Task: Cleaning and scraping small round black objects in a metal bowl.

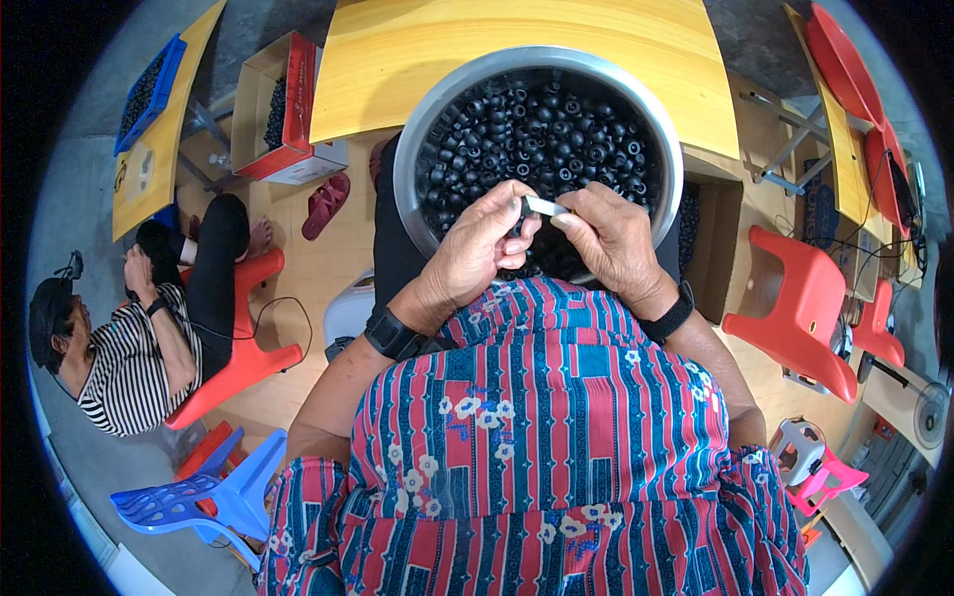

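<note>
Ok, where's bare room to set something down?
The yellow table looks bare beyond and to both sides of the metal basin. Crowded: the basin itself, holding many black parts, with the left hand and right hand over its near side.

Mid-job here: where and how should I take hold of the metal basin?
I'd take the metal basin by its rim, one hand each at the left and right edges, coming in from outside. The round rim is exposed there, while its far edge overlaps the yellow table in this view, the patterned shirt crowds the near side, and black pieces lie heaped inside.
</note>
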Demonstrator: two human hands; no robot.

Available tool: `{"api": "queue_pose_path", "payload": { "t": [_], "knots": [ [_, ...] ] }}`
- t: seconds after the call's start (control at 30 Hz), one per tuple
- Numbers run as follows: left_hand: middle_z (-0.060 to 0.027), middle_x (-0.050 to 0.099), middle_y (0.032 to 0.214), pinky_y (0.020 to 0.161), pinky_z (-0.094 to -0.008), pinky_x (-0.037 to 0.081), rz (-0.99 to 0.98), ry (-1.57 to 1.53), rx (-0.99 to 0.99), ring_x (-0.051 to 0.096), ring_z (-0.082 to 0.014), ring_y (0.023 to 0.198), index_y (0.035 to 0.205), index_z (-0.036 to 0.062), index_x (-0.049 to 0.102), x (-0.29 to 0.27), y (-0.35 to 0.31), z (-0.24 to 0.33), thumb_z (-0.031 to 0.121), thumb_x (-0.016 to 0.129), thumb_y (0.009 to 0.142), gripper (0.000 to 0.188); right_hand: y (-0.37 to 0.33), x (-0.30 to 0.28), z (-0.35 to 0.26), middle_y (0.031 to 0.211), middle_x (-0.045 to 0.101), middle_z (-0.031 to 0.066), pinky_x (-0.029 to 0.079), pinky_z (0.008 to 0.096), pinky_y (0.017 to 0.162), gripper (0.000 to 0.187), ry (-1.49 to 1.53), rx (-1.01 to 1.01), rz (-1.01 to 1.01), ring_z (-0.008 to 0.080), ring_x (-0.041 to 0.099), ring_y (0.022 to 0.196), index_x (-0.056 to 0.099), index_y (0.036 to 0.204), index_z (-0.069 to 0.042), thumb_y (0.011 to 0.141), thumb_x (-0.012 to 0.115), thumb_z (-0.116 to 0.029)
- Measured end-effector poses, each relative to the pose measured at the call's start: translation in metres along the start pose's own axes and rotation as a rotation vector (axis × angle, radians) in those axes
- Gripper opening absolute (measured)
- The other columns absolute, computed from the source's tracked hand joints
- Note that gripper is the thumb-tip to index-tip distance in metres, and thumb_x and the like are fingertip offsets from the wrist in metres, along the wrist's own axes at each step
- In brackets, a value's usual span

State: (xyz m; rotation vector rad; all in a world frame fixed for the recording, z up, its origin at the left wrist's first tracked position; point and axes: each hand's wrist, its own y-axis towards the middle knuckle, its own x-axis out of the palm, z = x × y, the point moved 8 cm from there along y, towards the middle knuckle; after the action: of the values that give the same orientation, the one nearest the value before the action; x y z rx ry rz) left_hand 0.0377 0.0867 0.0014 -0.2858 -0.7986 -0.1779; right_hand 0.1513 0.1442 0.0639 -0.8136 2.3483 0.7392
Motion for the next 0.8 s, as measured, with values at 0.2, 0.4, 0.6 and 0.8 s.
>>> {"api": "queue_pose_path", "payload": {
  "t": [0.2,0.4,0.6,0.8],
  "knots": [
    [0.0024,0.046,0.085,0.056,-0.0168,0.029,0.011,0.02,0.0,0.037,-0.0038,0.067,0.109,0.0087,0.05,0.0,0.0,0.0,0.034,0.047,0.103,0.026,0.0,0.001,-0.004,0.072,0.056,0.0094,0.045,0.0344,0.056,0.016,0.02,-0.034,-0.003,0.0239,0.056,0.062,0.067,0.093,-0.003,0.089,0.068,-0.018],
    [0.0022,0.046,0.083,0.054,-0.0162,0.03,0.017,0.021,0.014,0.037,-0.0028,0.066,0.107,0.01,0.051,-0.002,0.001,-0.002,0.032,0.046,0.103,0.022,0.0,0.002,-0.007,0.076,0.059,0.0098,0.051,0.0396,0.06,0.018,-0.055,-0.027,-0.041,0.0305,0.063,0.07,0.067,0.092,-0.009,0.085,0.07,-0.025],
    [0.0028,0.045,0.085,0.056,-0.0169,0.029,-0.005,0.038,0.012,0.037,-0.0035,0.068,0.108,0.0082,0.05,-0.001,0.001,-0.002,0.033,0.046,0.103,0.025,0.0,0.001,-0.006,0.076,0.059,0.0096,0.051,0.0396,0.06,0.018,-0.043,-0.028,-0.022,0.0308,0.063,0.069,0.066,0.092,-0.009,0.085,0.07,-0.025],
    [0.0031,0.046,0.084,0.055,-0.0168,0.028,0.008,0.03,-0.007,0.037,-0.0034,0.067,0.108,0.0083,0.05,0.001,0.0,-0.002,0.032,0.046,0.103,0.025,0.0,0.001,-0.005,0.075,0.058,0.0097,0.051,0.04,0.06,0.018,-0.047,-0.018,-0.014,0.0312,0.063,0.07,0.066,0.092,-0.009,0.086,0.069,-0.025]
  ]
}}
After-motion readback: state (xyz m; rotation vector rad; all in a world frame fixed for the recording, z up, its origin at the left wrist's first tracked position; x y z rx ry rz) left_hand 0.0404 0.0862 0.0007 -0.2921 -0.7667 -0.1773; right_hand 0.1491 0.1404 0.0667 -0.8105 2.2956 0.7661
